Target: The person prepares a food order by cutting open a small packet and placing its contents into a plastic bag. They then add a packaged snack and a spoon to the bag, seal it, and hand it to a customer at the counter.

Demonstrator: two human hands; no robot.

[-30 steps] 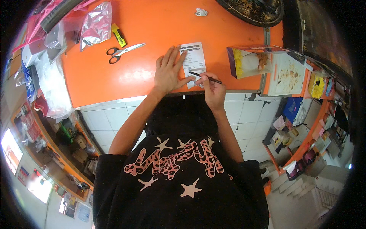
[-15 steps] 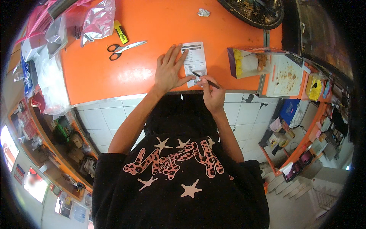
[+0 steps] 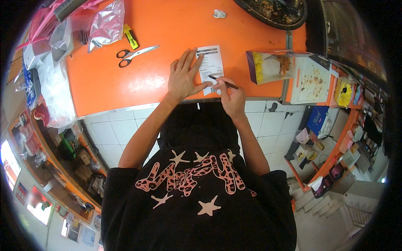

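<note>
A white printed receipt [image 3: 211, 62] lies on the orange table in front of me. My left hand [image 3: 182, 78] rests flat with its fingers spread, the fingertips and thumb along the receipt's left side. In my right hand [image 3: 233, 100] is a dark pen [image 3: 230, 85], pinched between thumb and fingers. Its tip is at the lower half of the receipt; whether it touches the paper I cannot tell. Black-handled scissors [image 3: 136, 55] lie with blades part open to the left of my left hand. Beyond them is a yellow and black box cutter [image 3: 130, 37].
An open food box [image 3: 272, 69] with rice and yellow pieces stands to the right, beside a stained white cutting board [image 3: 310, 81]. A dark round pan [image 3: 274, 12] is at the far right. Clear plastic bags [image 3: 56, 92] hang over the left edge. Crumpled paper [image 3: 219, 14] lies far back.
The whole view has shifted slightly. My right hand has moved the pen tip a little farther up the receipt. My left hand stays in place on the paper.
</note>
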